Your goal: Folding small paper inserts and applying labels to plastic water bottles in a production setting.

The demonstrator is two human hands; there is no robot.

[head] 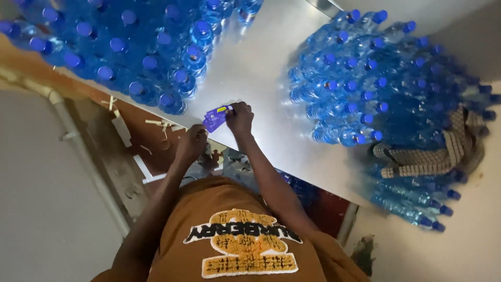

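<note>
Upright blue-capped bottles [130, 57] crowd the bench [261, 68] at left. At its near edge, the left hand [190, 143] and right hand [240, 119] share a pinching grip on purple labels [216, 117], probably separating one; stacked bottles [376, 89] lie at right.

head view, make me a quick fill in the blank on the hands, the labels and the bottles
1. Both hands, the left hand and the right hand, hold a small stack of ____ labels.
2. The bottles all have ____ caps.
3. The hands work at the edge of a shiny ____ table.
4. A checked ____ lies over the bottles on one side.

Missing words: purple; blue; metal; cloth
</note>
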